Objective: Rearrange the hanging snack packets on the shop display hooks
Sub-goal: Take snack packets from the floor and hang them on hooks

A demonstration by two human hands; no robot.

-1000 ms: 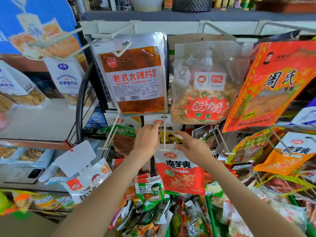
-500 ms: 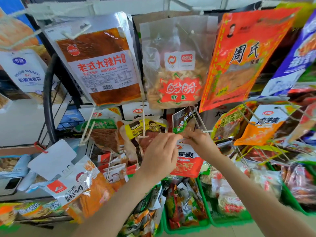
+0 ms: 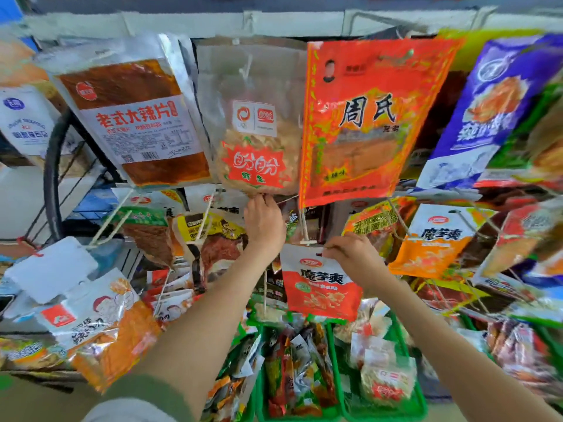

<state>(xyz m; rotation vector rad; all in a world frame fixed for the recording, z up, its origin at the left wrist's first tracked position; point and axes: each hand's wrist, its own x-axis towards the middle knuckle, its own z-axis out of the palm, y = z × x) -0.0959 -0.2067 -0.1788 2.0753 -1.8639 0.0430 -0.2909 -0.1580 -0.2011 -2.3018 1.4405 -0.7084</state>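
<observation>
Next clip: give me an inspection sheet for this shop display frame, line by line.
Surface: white display hooks in rows; no table seen.
Job's things: red-and-white snack packet below a hook's tip; clear chips packet and orange-red packet hanging above.
Clutter: green baskets of loose snacks below.
Hands: left hand raised to the chips packet's bottom edge; right hand pinching the red-and-white packet's top.
Cables: nothing seen.
Surroundings: blank white tag at left; picture blurred at the edges.

White display hooks (image 3: 305, 229) carry hanging snack packets (image 3: 320, 287)
</observation>
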